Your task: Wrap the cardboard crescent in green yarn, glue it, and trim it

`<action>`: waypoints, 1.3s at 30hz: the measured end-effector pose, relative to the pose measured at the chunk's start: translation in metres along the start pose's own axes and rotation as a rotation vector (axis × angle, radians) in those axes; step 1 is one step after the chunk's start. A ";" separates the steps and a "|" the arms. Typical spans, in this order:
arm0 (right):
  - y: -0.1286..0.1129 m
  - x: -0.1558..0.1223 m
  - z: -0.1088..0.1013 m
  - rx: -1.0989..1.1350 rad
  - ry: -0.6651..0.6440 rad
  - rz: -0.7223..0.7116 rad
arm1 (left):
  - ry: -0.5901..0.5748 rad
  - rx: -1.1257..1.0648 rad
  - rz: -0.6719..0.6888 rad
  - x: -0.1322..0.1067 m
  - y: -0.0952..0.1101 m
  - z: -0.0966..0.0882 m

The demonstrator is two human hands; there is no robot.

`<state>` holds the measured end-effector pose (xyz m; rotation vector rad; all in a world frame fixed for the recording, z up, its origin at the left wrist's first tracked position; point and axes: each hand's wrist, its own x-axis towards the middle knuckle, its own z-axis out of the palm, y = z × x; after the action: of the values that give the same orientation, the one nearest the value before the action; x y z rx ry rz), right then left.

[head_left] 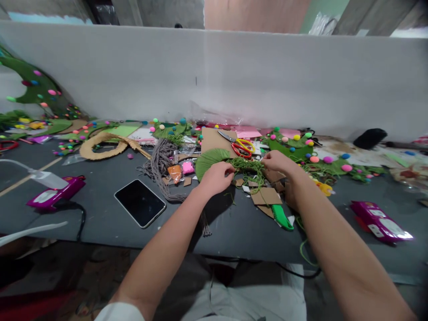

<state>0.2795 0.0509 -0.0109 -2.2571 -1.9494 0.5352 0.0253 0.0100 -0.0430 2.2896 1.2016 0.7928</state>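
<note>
My left hand [218, 179] is closed at the edge of a curved green piece [207, 161] that looks wrapped in yarn. My right hand [277, 161] pinches strands at the right end of a loose tangle of green yarn [250, 166], which stretches between both hands. Just beyond the yarn lie scissors [241, 146] with red and yellow handles, on a brown cardboard sheet [214, 139]. Below my right hand are cardboard scraps [266, 196] and a green-handled tool [282, 218], partly covered. My fingertips are small and partly hidden.
A phone [140, 203] lies left of my left forearm, beside grey yarn [160, 162]. Purple devices sit at left [56, 192] and right [381, 221]. A tan ring [87, 149] and green pieces with coloured pompoms [172, 128] line the back, before a white partition [214, 76].
</note>
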 end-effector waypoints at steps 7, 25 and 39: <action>-0.002 -0.007 -0.006 -0.010 -0.046 0.045 | -0.046 -0.003 0.076 0.000 0.002 0.004; -0.022 -0.009 -0.055 0.885 0.180 -0.280 | -0.123 0.084 0.050 -0.001 0.005 0.018; -0.064 -0.054 -0.058 1.353 -0.152 -0.421 | 0.342 -0.883 -0.067 0.016 0.007 0.006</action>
<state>0.2335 0.0173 0.0736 -0.9499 -1.2715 1.3909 0.0402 0.0190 -0.0387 1.4185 0.7964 1.3842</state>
